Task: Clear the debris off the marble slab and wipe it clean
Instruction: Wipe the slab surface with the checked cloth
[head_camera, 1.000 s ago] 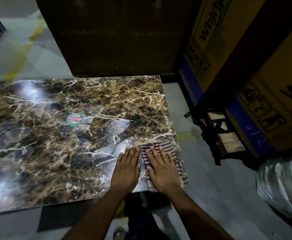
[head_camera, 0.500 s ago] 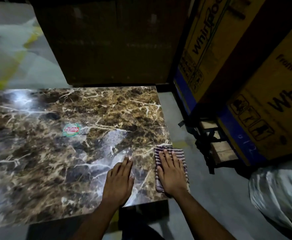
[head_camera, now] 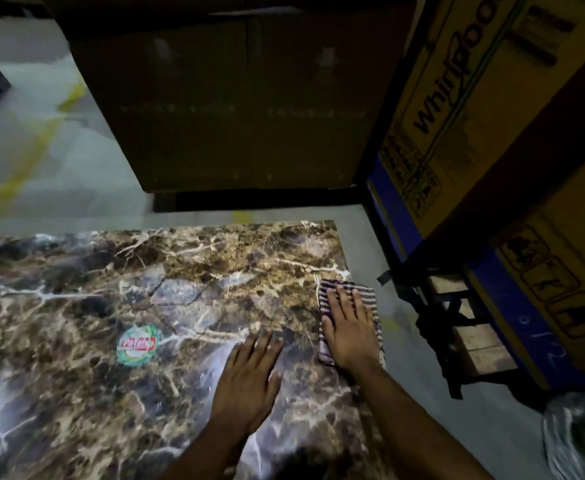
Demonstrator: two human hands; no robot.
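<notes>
A glossy brown marble slab [head_camera: 111, 299] with white veins fills the lower left of the view. A round green and red sticker [head_camera: 137, 344] sits on it left of my hands. My right hand [head_camera: 348, 327] lies flat, palm down, pressing a striped cloth [head_camera: 329, 289] onto the slab at its right edge. My left hand [head_camera: 249, 379] rests flat on the bare marble just left of the cloth, fingers together, holding nothing. I see no loose debris on the slab.
A large dark cardboard box [head_camera: 235, 98] stands behind the slab. Yellow and blue appliance cartons [head_camera: 457, 109] on a dark wooden pallet [head_camera: 464, 327] line the right side. A plastic-wrapped bundle [head_camera: 578, 434] lies at the lower right. Grey floor [head_camera: 34, 161] with a yellow line shows at the left.
My right hand has slid the striped cloth away from me along the slab's right edge. My left hand has followed a little. The view has shifted, so the slab appears lower.
</notes>
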